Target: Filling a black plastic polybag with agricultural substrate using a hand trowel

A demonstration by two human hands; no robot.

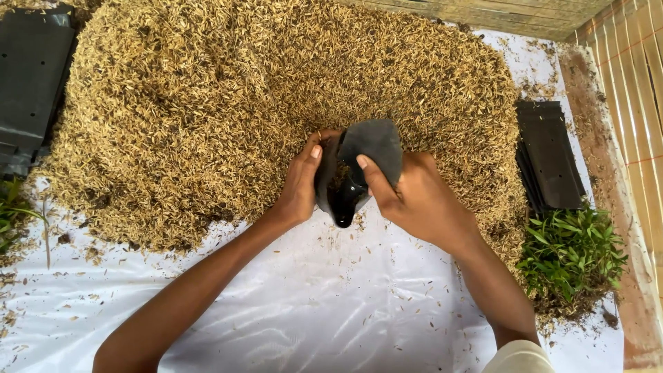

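Black bag [359,162], held by both hands, contains husks [207,97].

A white plastic sheet [304,311] covers the ground here, wrinkled and glossy, catching soft daylight with pale streaks across its folds. Loose husk bits and specks of dirt dot it all over. Along the top edge runs a weathered wooden plank wall [511,14], greyish and rough. Over on the right, a slatted bamboo-like partition [635,90] stands with thin reddish lines crossing it, light glowing through the slats. Below that, a strip of bare reddish-brown soil [632,276] borders the sheet's edge, crumbs of earth spilling onto the white plastic. The light is even and bright, with only faint shadows anywhere on the sheet.
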